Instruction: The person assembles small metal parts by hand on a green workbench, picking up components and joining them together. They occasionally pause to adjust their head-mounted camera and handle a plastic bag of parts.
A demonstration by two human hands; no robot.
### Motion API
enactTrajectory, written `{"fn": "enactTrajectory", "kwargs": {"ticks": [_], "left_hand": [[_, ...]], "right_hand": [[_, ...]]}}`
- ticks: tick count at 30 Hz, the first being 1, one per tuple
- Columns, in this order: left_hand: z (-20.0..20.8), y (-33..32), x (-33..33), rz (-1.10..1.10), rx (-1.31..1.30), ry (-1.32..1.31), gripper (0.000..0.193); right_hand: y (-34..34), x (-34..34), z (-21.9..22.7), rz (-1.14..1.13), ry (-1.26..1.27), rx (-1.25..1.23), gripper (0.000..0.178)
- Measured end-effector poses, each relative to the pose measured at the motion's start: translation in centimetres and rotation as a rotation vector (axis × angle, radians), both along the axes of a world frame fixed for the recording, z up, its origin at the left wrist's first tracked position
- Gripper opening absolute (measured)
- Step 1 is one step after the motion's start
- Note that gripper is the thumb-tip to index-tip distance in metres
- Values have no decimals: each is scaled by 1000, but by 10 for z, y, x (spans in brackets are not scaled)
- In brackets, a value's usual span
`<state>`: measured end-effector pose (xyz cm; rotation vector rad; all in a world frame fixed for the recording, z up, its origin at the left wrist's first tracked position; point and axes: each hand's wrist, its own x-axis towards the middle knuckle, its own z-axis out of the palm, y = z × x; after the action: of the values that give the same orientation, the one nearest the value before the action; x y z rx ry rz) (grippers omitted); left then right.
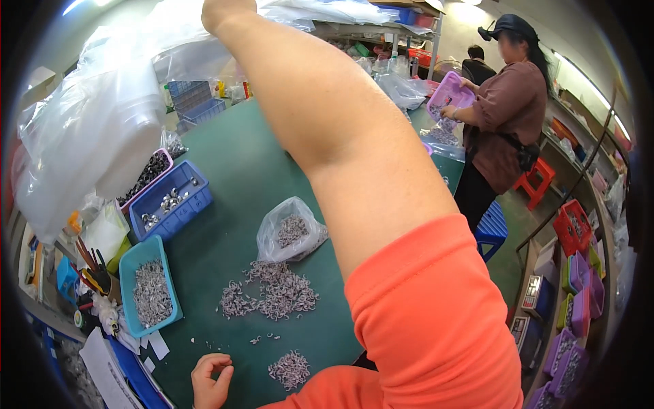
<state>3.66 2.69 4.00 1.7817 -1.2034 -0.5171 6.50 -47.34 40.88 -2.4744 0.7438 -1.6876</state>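
My right arm stretches up across the view. Only the wrist end of my right hand (228, 10) shows at the top edge, by clear plastic bags (129, 88), and its fingers are out of sight. My left hand (211, 382) rests low on the green table (225, 150) with fingers curled in and nothing visible in them. Beside it lies a small pile of grey curved metal pieces (289, 370). Farther up, a larger pile of the same pieces (279, 293) lies before an open clear bag (291, 228) that holds more.
Left on the table stand a teal bin (178, 310) of grey pieces and a blue bin (202, 198) of shiny parts. Pliers (95, 266) stand at the left edge. Across the table, a person (511, 102) tips a pink basket (453, 92). Bins fill the right shelves.
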Motion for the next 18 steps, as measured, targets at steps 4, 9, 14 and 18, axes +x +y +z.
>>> {"fn": "enactTrajectory", "kwargs": {"ticks": [4, 9, 14, 18], "left_hand": [[7, 8, -2, 16, 26, -98, 18], [-10, -9, 7, 6, -35, 0, 15], [-17, 5, 4, 52, 145, -41, 9], [-32, 15, 3, 98, 139, -23, 9]], "right_hand": [[21, -9, -20, -78, 117, 253, 40], [44, -99, -55, 67, -132, -285, 26], [156, -183, -209, 586, 362, -493, 23], [235, -224, -339, 684, 595, 73, 19]]}}
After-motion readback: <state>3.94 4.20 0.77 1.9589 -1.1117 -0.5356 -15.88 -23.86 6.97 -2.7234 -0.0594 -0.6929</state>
